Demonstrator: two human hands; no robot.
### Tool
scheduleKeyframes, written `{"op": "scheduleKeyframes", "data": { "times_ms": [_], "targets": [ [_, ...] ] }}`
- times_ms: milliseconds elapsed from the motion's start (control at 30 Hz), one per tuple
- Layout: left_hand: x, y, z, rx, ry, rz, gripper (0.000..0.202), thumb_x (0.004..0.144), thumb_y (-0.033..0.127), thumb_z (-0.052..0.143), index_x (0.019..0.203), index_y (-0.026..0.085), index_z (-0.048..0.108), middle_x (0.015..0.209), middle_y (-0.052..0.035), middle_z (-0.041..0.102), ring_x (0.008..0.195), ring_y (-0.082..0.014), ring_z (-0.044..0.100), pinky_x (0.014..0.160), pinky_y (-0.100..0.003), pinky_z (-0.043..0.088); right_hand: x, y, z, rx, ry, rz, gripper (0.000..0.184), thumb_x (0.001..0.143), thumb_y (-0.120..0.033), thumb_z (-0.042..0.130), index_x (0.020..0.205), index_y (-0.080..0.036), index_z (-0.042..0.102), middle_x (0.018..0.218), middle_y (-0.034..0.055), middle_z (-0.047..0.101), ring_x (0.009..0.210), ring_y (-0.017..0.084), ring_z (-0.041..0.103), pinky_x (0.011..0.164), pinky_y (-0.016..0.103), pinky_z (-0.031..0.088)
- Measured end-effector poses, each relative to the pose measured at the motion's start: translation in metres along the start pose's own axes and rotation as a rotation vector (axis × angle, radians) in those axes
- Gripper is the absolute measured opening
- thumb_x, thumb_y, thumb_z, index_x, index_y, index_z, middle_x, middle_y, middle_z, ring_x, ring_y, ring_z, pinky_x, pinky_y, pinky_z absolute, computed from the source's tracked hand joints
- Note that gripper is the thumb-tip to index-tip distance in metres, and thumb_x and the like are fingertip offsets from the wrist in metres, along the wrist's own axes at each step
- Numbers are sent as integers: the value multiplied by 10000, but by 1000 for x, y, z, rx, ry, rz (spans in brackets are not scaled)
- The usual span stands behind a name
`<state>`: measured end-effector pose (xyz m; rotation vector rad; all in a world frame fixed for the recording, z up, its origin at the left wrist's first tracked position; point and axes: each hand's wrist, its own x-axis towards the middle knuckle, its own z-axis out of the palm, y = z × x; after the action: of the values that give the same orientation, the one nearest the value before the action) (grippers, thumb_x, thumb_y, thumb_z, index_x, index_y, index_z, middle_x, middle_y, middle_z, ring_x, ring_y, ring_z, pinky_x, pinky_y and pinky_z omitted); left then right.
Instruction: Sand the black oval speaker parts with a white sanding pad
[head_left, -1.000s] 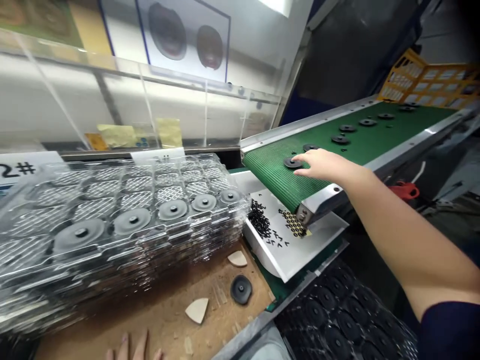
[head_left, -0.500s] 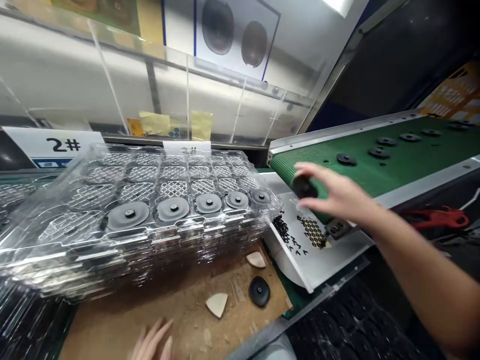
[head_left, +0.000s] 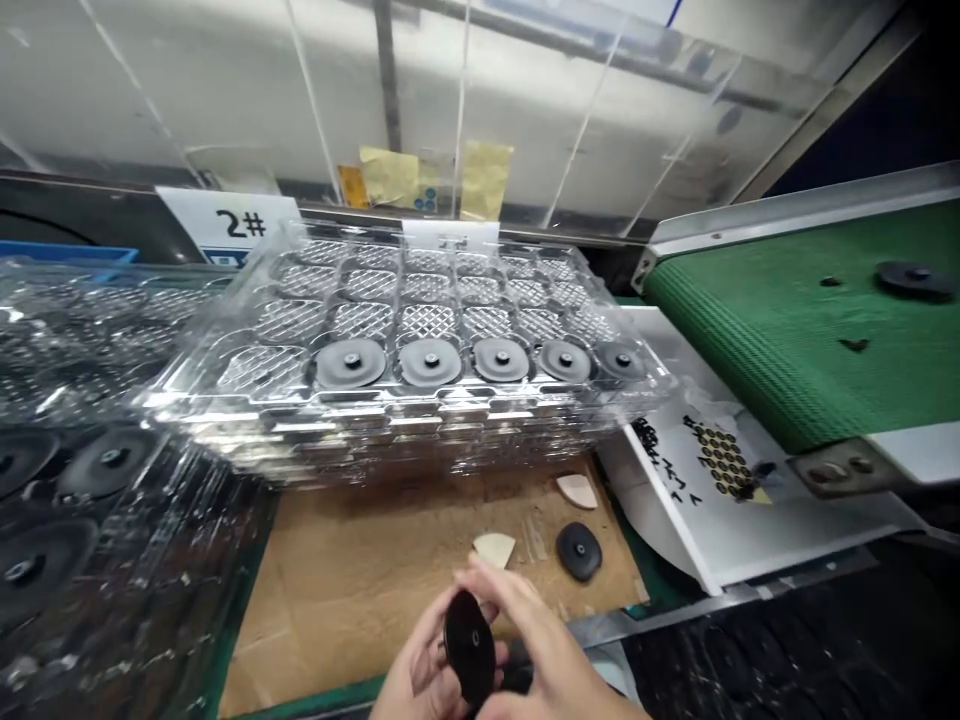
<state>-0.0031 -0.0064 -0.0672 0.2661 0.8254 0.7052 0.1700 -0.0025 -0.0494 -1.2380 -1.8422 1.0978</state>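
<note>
A dark, rounded disc-like part point(head_left: 466, 645) with a small hole near its middle is held tilted on edge at the bottom centre. My left hand point(head_left: 420, 670) closes around its left side and underside. From the right, my right hand point(head_left: 536, 640) curls over the same part, its fingers at the upper edge. Just beyond my fingers lies a pale wedge-shaped piece point(head_left: 495, 549) on the brown board point(head_left: 352, 570). Another pale wedge point(head_left: 577, 491) and a black rounded part with a central stud point(head_left: 579, 551) lie to the right on the board.
A stack of clear plastic trays point(head_left: 390, 410) stands behind the board, its front row holding several grey discs. At right, a white metal tray point(head_left: 787, 540) holds small black pieces and gold-ringed dots, beside a green conveyor belt point(head_left: 757, 310). More filled trays point(head_left: 105, 540) stand left.
My right hand has come from the conveyor's end to the board, bringing the black disc to my left hand. The left hand has closed on it. The view has swung left and down.
</note>
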Motion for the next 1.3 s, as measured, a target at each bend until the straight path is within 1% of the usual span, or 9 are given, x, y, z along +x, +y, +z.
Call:
{"op": "scheduleKeyframes", "data": {
  "times_ms": [100, 167, 267, 500, 600, 733, 933, 1067, 1300],
  "targets": [
    [-10, 19, 2, -120, 32, 64, 846, 586, 535, 765, 1324, 314, 413, 1273, -131, 611, 1007, -290, 662, 899, -413, 478, 4, 16, 5, -183, 256, 125, 750, 857, -507, 534, 1463, -249, 175, 1357, 151, 486, 1219, 276, 498, 963, 425, 449],
    [-16, 31, 4, -147, 40, 144, 769, 645, 510, 736, 1322, 345, 410, 1299, -108, 596, 1053, -274, 642, 923, -394, 466, 6, 33, 8, -342, 362, 196, 569, 868, -434, 537, 1379, -256, 361, 1306, 136, 507, 1185, 296, 500, 935, 469, 451],
    [-19, 42, 6, -223, 25, 233, 600, 700, 463, 712, 1249, 363, 491, 1314, -69, 591, 1119, -264, 609, 981, -382, 432, 3, 61, 17, -407, 348, 220, 415, 790, -403, 643, 1172, -250, 588, 1234, 133, 534, 1124, 355, 481, 912, 578, 406],
    [-12, 47, 17, -372, -12, 318, 444, 715, 437, 700, 1131, 314, 606, 1258, -58, 636, 1158, -289, 579, 1034, -409, 393, -8, 87, 33, -401, 409, 150, 349, 850, -436, 569, 1112, -220, 649, 1105, 129, 626, 1029, 319, 511, 897, 575, 398],
    [-13, 51, 23, -399, -46, 298, 455, 689, 452, 708, 1118, 325, 625, 1221, -39, 662, 1138, -276, 595, 1012, -376, 423, -2, 73, 20, -341, 381, 98, 316, 880, -405, 545, 1117, -221, 645, 1065, 101, 655, 997, 267, 572, 874, 479, 462],
    [-19, 55, 33, -335, -26, 243, 500, 620, 427, 753, 1102, 345, 646, 1190, -29, 683, 1086, -276, 628, 918, -334, 499, 13, 23, -16, -222, 314, 5, 302, 946, -324, 443, 1201, -267, 594, 1137, 65, 621, 1036, 196, 590, 851, 343, 506],
    [-23, 49, 47, -309, 78, 292, 498, 569, 335, 827, 1045, 311, 683, 1078, -23, 727, 967, -186, 675, 843, -255, 529, 30, -46, -47, -291, 199, -301, 303, 881, -162, 532, 1149, -241, 647, 1164, 78, 546, 1047, 203, 489, 871, 341, 461],
    [-27, 51, 53, -241, 143, 248, 536, 506, 374, 844, 1015, 297, 696, 1071, -55, 729, 969, -215, 675, 842, -273, 526, 28, -50, -50, -332, 48, -334, 334, 861, -88, 510, 1139, -209, 651, 1130, 87, 541, 1007, 192, 484, 825, 316, 472],
    [-35, 57, 61, -168, 182, 258, 592, 437, 362, 871, 1000, 280, 706, 1012, -48, 743, 907, -182, 676, 796, -236, 524, 28, -46, -46, -311, 128, -368, 335, 844, -92, 530, 1132, -214, 650, 1160, 99, 531, 1026, 215, 483, 836, 366, 475]
  ]
}}
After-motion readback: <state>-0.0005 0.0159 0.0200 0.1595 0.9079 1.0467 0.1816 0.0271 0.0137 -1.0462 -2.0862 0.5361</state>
